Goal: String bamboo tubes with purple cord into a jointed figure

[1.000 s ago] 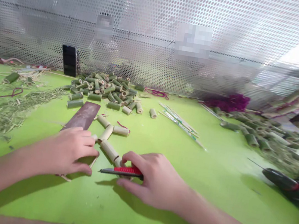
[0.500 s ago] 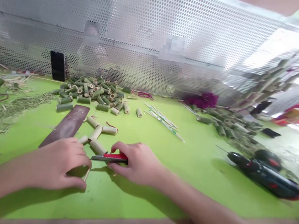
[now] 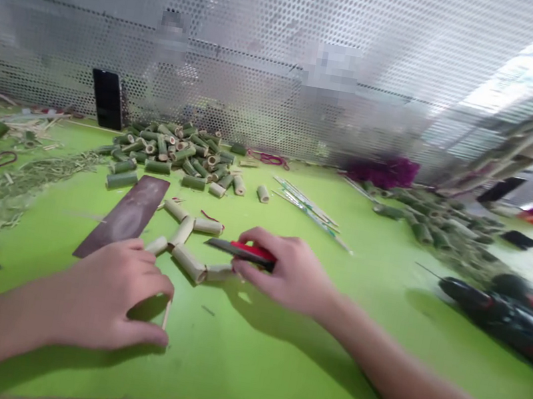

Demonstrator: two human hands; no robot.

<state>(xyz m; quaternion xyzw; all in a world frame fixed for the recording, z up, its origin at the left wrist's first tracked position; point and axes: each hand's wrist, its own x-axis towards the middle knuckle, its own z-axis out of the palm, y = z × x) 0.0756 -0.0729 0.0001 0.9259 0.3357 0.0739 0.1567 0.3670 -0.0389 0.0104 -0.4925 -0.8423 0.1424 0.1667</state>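
Observation:
My right hand [image 3: 286, 267] is wrapped round a red box cutter [image 3: 254, 254], its grey blade end pointing left above the table. Beneath and beside that hand, several peeled bamboo pieces [image 3: 189, 261] lie joined in a branching figure, with bits of dark red string at the far ends. One short piece [image 3: 218, 273] touches or nearly touches the right fingers. Nearer the front edge, my left hand [image 3: 124, 298] pinches a short thin bamboo stick [image 3: 166, 315] between thumb and fingers. A dark brown flat strip [image 3: 124, 217] lies just beyond the left hand.
Green bamboo segments [image 3: 173, 151] are heaped at the back, near an upright phone [image 3: 107, 100]. Shavings [image 3: 8, 199] cover the left side. Thin sticks [image 3: 310, 206] lie at centre right. A cordless drill [image 3: 506, 315] rests at right. Perforated metal sheeting [image 3: 272, 38] stands behind.
My right hand has moved right and away from the left hand with the box cutter. The left hand still holds the thin stick. The camera view has shifted slightly.

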